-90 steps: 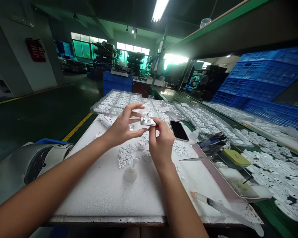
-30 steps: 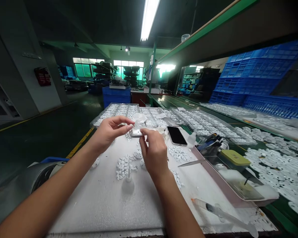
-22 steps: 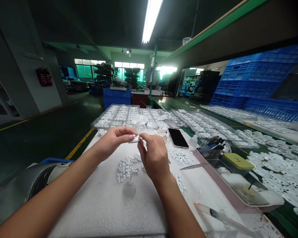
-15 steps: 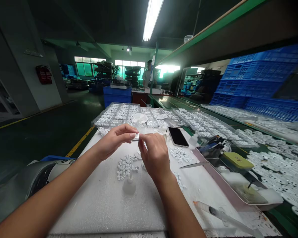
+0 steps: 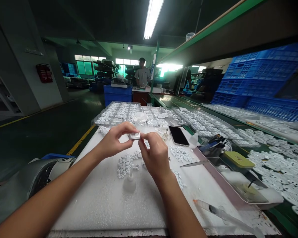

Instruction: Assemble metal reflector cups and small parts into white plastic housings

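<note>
Down at the near right of the board (image 5: 101, 210) there's a syringe (image 5: 220, 213) lying at a slant, with a squat bottle (image 5: 129, 184) standing further left and a heap of white bits (image 5: 124, 166) just past it. Above those, the white part (image 5: 134, 136) is held up right between the two hands: left hand (image 5: 114, 140) pinching its left end, right hand (image 5: 155, 150) pinching the right end with thumb and fingertip. Phone (image 5: 178, 136) lies just beyond the right hand, then trays (image 5: 121, 112) of white pieces, and way back a person (image 5: 142, 76) standing.
</note>
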Motion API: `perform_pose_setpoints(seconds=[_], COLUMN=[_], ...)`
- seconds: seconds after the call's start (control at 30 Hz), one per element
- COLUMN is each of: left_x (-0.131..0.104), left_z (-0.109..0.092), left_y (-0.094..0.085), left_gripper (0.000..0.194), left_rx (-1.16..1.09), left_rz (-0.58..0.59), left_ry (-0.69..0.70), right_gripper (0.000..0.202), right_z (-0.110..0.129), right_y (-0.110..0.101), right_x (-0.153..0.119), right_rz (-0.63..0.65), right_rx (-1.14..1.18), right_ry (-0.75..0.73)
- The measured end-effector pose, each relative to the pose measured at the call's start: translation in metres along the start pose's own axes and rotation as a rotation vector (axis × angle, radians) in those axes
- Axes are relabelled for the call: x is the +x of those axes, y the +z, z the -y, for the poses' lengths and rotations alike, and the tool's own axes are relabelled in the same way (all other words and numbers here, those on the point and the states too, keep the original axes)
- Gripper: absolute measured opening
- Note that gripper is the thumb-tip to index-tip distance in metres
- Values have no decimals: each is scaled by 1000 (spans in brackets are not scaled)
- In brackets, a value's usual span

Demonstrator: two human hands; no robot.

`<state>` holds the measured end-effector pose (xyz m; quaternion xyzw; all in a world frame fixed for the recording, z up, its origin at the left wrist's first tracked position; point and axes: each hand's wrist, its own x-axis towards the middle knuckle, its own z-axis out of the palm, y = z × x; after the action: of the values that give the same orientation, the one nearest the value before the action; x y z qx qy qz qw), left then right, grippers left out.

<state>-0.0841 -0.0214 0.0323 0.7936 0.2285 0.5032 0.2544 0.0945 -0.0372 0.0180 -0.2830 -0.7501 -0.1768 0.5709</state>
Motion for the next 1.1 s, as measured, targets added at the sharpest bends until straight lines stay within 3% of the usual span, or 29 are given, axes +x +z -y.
perform_pose_setpoints(seconds=[0.3,0.4,0.53,0.63,0.7,0.83,0.93,1.03,1.1], left_x=[-4,-4,-3,1,4,8,8,6,5], left_z=[3,-1,-4,1,7,17,20,21,23], left_y=[6,10,15,14,12,9,9,10,10], left_gripper=[34,31,18,14,15,14,8,3,4], left_rx=[112,103,-38,-183,-315,-544,-591,-639,-662], left_rz=[-146,-213,-286,-395,-493,-600,-605,-584,-575], left_ry=[84,56,-126,-294,-440,-667,-735,-782,-803], right_gripper=[14,10,8,20,25,40,42,44,49], right_z=[5,5,8,19,30,46,48,48,50], right_y=[3,5,-2,-19,-29,-37,-34,-39,-47], right_x=[-5,-4,-1,-7,-19,-47,-59,-62,-62], right_rz=[-14,1,49,120,237,536,677,655,646], right_rx=[123,121,103,127,180,271,358,426,465], right_ry=[176,205,267,474,646,811,834,762,636])
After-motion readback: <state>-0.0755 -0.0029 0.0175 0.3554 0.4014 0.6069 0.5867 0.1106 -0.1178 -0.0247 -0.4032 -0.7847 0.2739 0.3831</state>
